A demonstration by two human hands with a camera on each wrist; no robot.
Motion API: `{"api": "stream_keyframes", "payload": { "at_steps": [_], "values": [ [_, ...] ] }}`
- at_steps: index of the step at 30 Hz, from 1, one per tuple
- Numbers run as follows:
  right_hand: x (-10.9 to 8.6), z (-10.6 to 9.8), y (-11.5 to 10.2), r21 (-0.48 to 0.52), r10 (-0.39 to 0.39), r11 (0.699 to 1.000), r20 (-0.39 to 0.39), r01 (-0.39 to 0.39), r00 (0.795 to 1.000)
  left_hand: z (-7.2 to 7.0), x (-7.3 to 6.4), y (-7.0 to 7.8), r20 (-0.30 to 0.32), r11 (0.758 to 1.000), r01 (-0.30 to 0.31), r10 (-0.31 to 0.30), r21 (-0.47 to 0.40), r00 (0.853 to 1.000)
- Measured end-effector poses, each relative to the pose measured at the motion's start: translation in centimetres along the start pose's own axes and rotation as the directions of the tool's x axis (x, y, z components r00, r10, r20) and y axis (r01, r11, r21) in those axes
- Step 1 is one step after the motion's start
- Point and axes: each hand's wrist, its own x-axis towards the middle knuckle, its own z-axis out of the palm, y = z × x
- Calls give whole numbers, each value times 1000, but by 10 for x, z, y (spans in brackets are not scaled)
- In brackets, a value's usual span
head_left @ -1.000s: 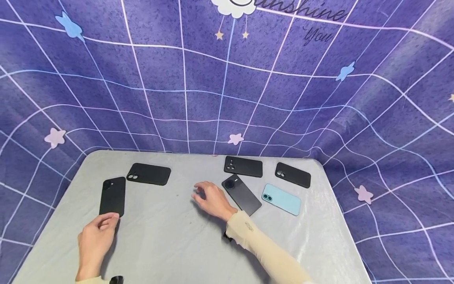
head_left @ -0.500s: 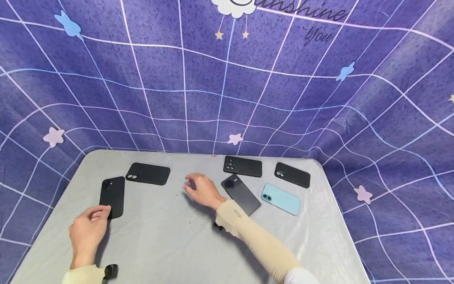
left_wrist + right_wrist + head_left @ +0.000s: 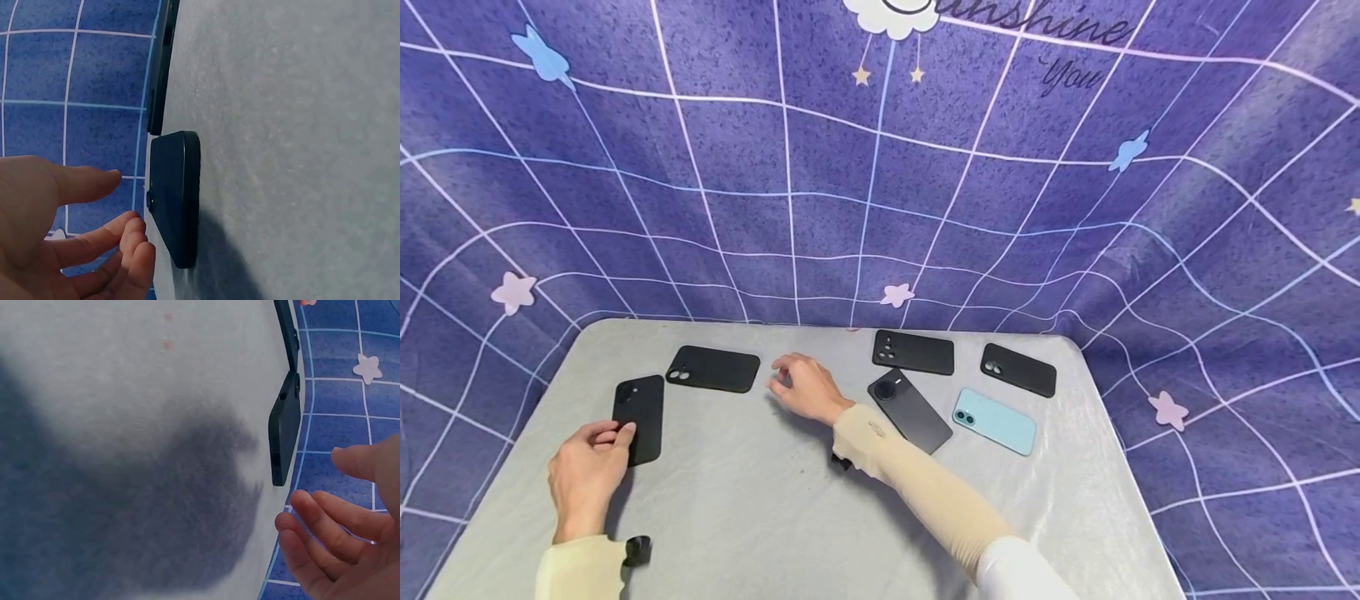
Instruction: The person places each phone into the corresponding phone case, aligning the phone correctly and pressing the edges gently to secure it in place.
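Note:
My left hand [image 3: 586, 477] hovers over the lower left edge of a black smartphone [image 3: 646, 421] that lies upright-on on the table's left side. In the left wrist view the thumb and fingers [image 3: 132, 234] are spread apart beside the phone, with nothing between them. Farther back, a black phone case [image 3: 715, 369] with camera cutouts lies sideways. Just right of that case is my right hand [image 3: 808, 390], its fingers loosely bent and holding nothing. In the right wrist view its thumb stays apart from the fingers, and the black case [image 3: 285, 434] lies beyond them.
On the right side of the grey-covered table [image 3: 737, 517] lie a dark grey phone [image 3: 917, 414], a light blue phone [image 3: 996, 422] and two more black phone cases, one behind the grey phone [image 3: 917, 394]. A purple gridded curtain [image 3: 835, 225] borders the table.
My right hand has moved left and slightly back, from near the dark grey phone toward the black case. My left hand has shifted slightly left and up along the phone's edge.

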Motion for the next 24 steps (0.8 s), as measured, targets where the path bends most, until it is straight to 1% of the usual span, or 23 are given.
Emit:
{"api": "stream_keyframes", "payload": {
  "at_steps": [4, 7, 12, 20, 24],
  "values": [
    [8, 1, -6, -22, 4, 1000, 12, -4, 1000, 0, 3, -2, -3, 1000, -30, 30, 2, 1000],
    [15, 3, -12, -56, -8, 998, 22, 9, 1000, 1, 7, -3, 0, 999, -37, 37, 8, 999],
    [29, 9, -19, -114, -11, 993, 45, 16, 999, 0, 12, -5, 29, 999, -22, 22, 23, 999],
    [51, 17, -23, -176, -2, 984, 62, 13, 998, -2, 14, -5, 27, 998, -25, 23, 61, 999],
    [60, 20, -25, -210, 10, 978, 92, 10, 996, 0, 17, -2, 65, 994, -19, 12, 107, 998]
  ]
}}
